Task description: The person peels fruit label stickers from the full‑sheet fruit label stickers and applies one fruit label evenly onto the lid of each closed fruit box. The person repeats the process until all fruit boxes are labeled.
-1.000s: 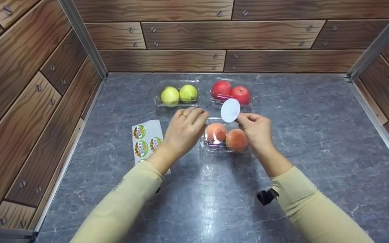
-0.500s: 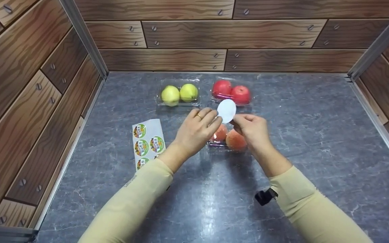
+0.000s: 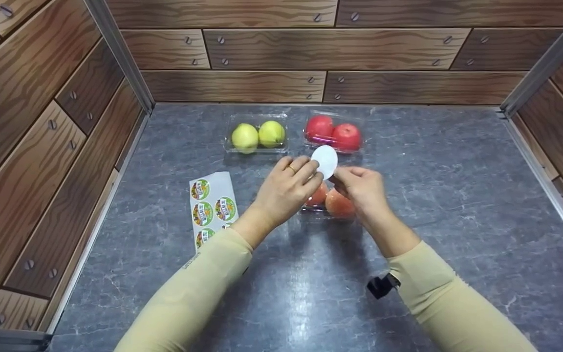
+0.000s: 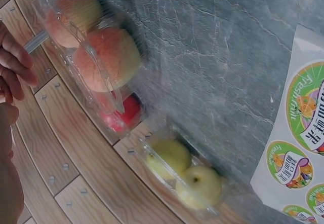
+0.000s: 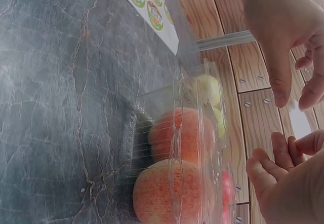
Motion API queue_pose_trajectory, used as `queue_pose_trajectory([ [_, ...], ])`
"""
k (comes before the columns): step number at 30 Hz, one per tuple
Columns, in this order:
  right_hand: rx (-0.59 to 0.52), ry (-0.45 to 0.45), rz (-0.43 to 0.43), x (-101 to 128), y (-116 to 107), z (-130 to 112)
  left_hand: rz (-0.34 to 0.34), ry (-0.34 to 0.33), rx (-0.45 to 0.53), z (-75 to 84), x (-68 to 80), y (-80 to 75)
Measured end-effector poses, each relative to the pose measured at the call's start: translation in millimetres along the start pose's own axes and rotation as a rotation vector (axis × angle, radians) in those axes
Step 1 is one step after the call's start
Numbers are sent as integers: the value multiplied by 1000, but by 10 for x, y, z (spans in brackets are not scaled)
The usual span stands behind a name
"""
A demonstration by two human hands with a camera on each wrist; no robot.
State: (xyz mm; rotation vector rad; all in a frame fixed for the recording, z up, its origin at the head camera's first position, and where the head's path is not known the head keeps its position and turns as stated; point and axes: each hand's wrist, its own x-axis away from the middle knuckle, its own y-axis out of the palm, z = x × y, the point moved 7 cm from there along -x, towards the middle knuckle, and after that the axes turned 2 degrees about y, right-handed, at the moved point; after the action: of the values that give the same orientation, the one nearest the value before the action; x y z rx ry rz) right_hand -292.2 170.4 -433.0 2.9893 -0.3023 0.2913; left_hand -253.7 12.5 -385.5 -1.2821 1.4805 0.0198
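In the head view, my right hand (image 3: 362, 188) pinches a round sticker (image 3: 325, 161) by its lower right edge, the plain white side showing. My left hand (image 3: 286, 188) reaches to the sticker's left edge; in the right wrist view the left thumb and forefinger stand slightly apart about it. Below both hands sits a clear plastic clamshell box with two peaches (image 3: 340, 203), partly hidden by the hands. A sheet of round fruit stickers (image 3: 213, 205) lies left of my left hand, its lower part covered by the forearm.
Behind the peaches stand two more clear boxes, one with two yellow-green pears (image 3: 245, 138), the other with two red apples (image 3: 346, 137). Wood-patterned walls (image 3: 330, 49) enclose the grey marbled table (image 3: 438, 195) at the back and sides.
My left hand has moved right and up to the sticker's edge, away from the sheet. My right hand, with the sticker, has shifted slightly left.
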Motion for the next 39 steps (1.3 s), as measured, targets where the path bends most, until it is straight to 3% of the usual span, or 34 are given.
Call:
queue_pose_trajectory([
  [14,-8,14,2,8,-12,38,15,10,16,14,-15,6],
  [18,-1,-5,-9,12,-14,37,37,-22,57,-6,-8,-1],
  [21,-5,-41,-11,12,-32,35,61,-139,140,-88,10,-5],
  [28,-9,-183,15,7,-141,17,131,-556,437,-381,101,-22],
  [34,-10,-244,3,-12,-166,32,167,-803,674,-525,168,-8],
  [39,45,-272,1,-19,-148,39,148,-1001,841,-584,244,69],
])
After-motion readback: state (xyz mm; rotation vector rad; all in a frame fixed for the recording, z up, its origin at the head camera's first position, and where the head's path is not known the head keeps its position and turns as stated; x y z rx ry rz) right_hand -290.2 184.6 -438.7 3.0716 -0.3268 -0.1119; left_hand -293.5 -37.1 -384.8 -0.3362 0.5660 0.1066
